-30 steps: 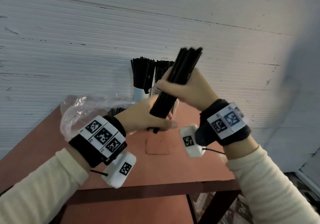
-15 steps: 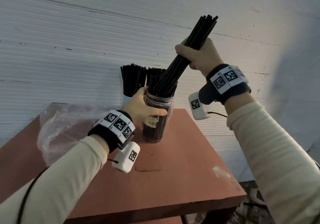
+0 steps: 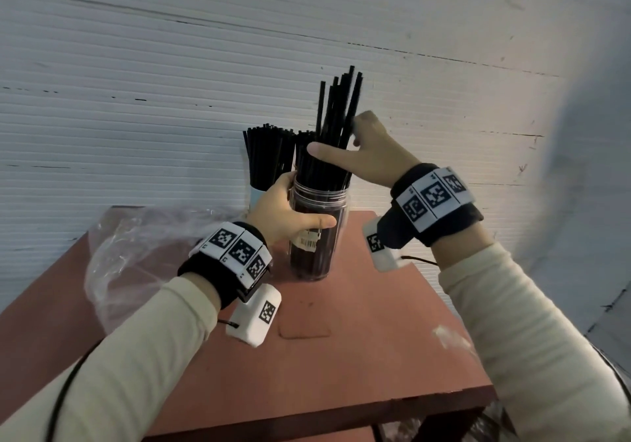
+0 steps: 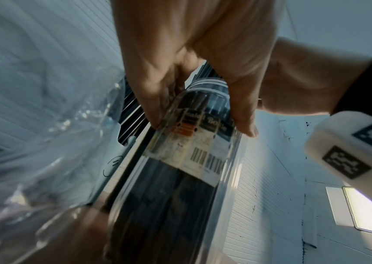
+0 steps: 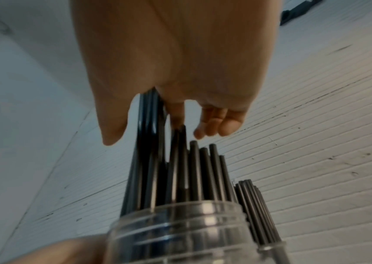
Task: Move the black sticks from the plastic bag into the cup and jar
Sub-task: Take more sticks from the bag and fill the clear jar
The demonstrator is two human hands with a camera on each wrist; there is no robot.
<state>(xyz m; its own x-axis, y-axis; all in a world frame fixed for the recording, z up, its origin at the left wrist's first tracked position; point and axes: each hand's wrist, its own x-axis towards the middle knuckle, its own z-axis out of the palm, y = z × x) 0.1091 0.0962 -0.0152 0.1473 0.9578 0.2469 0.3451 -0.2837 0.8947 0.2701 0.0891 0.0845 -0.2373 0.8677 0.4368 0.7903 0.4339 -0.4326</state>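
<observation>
A clear plastic jar (image 3: 319, 236) full of black sticks stands on the red-brown table (image 3: 341, 356). My left hand (image 3: 283, 209) grips its upper part, thumb across the label; the left wrist view shows this hand (image 4: 191, 62) on the jar (image 4: 180, 178). A taller bunch of black sticks (image 3: 336, 110) stands in the jar mouth at uneven heights. My right hand (image 3: 372, 154) is loosely round this bunch, thumb straight in front, fingers relaxed behind. In the right wrist view the hand (image 5: 169, 62) hovers over the sticks (image 5: 194, 169) and jar rim (image 5: 180, 223). A pale cup (image 3: 256, 195) of sticks stands behind.
The crumpled clear plastic bag (image 3: 136, 250) lies on the table's left side, next to my left wrist; it fills the left of the left wrist view (image 4: 33, 160). A white ribbed wall (image 3: 136, 100) rises right behind the table. The table's front edge and right edge are close.
My right hand has come down and its grip has loosened, and the bunch has dropped deeper into the jar. My left hand went from the bunch's lower end to gripping the jar.
</observation>
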